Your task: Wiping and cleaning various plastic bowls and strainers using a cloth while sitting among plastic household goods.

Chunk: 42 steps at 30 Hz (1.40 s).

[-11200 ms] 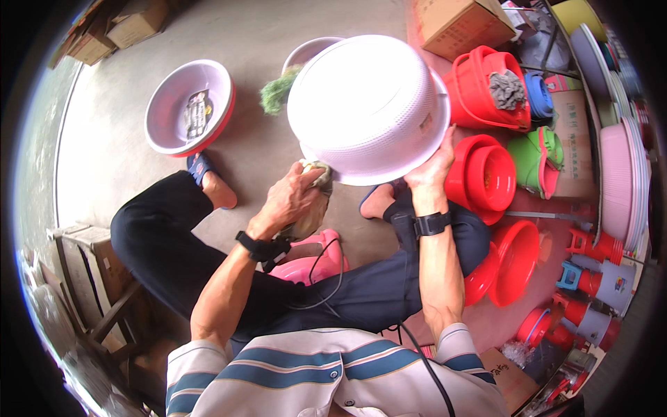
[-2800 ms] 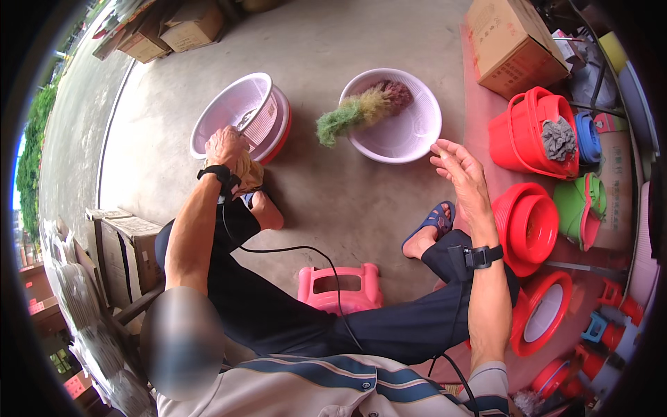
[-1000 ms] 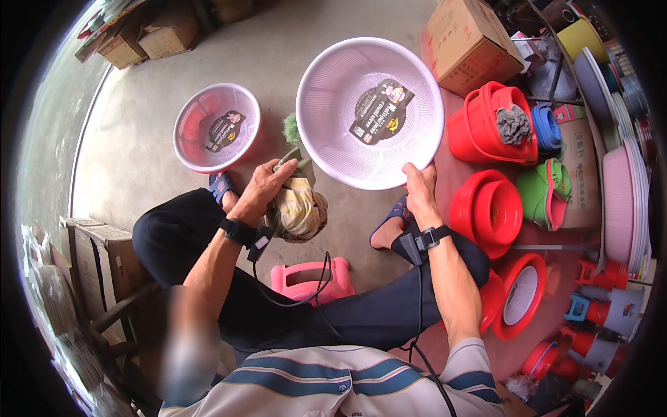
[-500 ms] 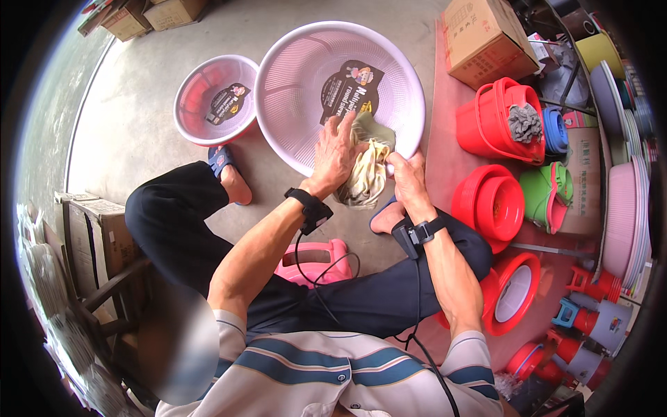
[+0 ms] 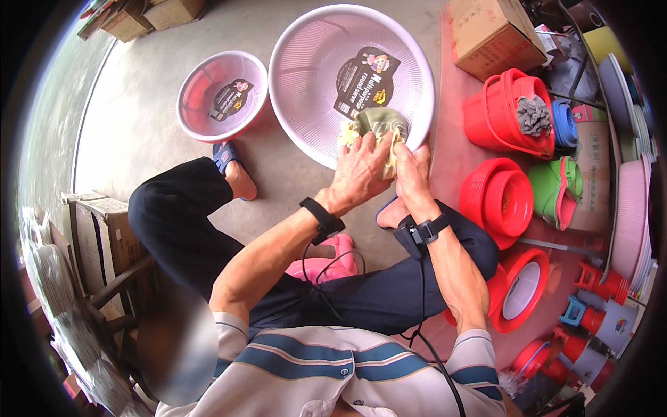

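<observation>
A large lilac plastic sieve basin [image 5: 306,76] with a dark printed label [image 5: 368,80] inside stands in front of me. Over its near right rim lies a crumpled cloth [image 5: 381,122], pale yellow and olive green. My left hand [image 5: 360,168] is closed on the cloth, its fingers bent over it against the near wall. Close beside it, my right hand [image 5: 415,174] grips the cloth at the rim, thumb uppermost. Part of the cloth is hidden under both hands. A smaller lilac sieve [image 5: 208,73] with a red outside stands to the left.
To the right are red buckets [image 5: 479,111] with a grey rag [image 5: 533,115], red basins [image 5: 486,187], a green bucket [image 5: 549,187] and a cardboard box [image 5: 493,35]. A pink plastic stool [image 5: 333,264] is between my legs. Black cables [image 5: 420,299] hang from my wrist straps.
My left hand has moved slightly right and closed more on the cloth. The cloth is bunched higher on the rim and hangs less below it. The whole view has shifted slightly.
</observation>
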Motion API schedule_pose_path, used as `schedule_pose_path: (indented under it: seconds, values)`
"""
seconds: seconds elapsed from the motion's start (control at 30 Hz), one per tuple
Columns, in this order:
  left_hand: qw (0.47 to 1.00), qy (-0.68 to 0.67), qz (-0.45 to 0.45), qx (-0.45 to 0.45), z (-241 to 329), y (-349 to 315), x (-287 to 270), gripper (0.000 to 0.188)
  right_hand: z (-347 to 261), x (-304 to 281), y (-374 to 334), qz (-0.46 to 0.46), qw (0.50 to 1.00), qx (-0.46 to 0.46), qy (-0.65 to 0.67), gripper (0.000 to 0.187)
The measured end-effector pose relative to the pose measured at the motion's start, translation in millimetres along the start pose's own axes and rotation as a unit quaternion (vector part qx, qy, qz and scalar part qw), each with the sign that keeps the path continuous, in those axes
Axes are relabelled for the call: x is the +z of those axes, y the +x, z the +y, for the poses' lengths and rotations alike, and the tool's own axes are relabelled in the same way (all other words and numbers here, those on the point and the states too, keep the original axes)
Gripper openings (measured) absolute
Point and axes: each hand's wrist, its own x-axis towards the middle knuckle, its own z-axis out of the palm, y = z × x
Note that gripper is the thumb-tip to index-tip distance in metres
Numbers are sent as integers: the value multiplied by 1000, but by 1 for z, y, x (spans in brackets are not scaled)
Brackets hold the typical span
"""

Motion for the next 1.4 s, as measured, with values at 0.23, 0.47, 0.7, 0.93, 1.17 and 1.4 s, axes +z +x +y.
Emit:
schedule_pose_path:
  seconds: [0.23,0.47,0.7,0.93,1.17,1.4]
  values:
    - [997,50,45,43,4,-18,11,49,-7,-22,0,-18,993,112,7,50]
    - [978,135,5,162,-43,-36,-12,52,-17,-38,13,16,991,127,-38,7]
    - [941,232,-14,244,-129,-36,-53,50,-29,-50,39,-61,978,173,-99,39]
    - [976,116,38,181,-64,-40,-31,27,-43,-24,23,-2,983,124,-134,80]
    - [987,65,76,124,-10,-37,-3,29,-12,-26,-11,12,973,223,-60,54]
    - [985,54,-14,165,-17,-43,-7,38,-12,-52,9,24,989,141,-42,29]
